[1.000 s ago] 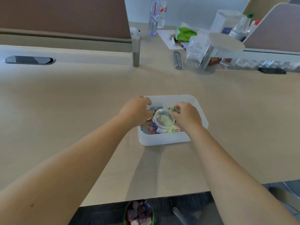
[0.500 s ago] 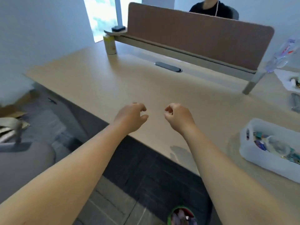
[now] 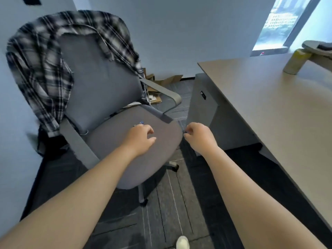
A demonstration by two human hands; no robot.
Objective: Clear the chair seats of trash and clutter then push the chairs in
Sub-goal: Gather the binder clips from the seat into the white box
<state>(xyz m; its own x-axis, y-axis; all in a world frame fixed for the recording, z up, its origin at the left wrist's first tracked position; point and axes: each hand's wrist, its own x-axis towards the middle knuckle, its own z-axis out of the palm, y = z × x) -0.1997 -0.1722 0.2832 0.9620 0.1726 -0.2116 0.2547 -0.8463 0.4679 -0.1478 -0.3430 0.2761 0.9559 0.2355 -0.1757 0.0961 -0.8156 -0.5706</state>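
Grey chair (image 3: 111, 133) beside a beige desk (image 3: 280, 112), dark carpet (image 3: 170, 212).

I'm seeing cool, fairly bright daylight coming in from the window (image 3: 280, 24) at upper right, which is blowing out slightly. The desk top (image 3: 269, 105) is catching a soft sheen. Motion blur is smearing the whole frame, worst on the plaid shirt (image 3: 41, 65) and the left edge. Wide-angle distortion is bending the walls and stretching both forearms at the bottom. Shadows under the chair seat (image 3: 116, 141) and desk are staying soft and dark, hiding floor detail
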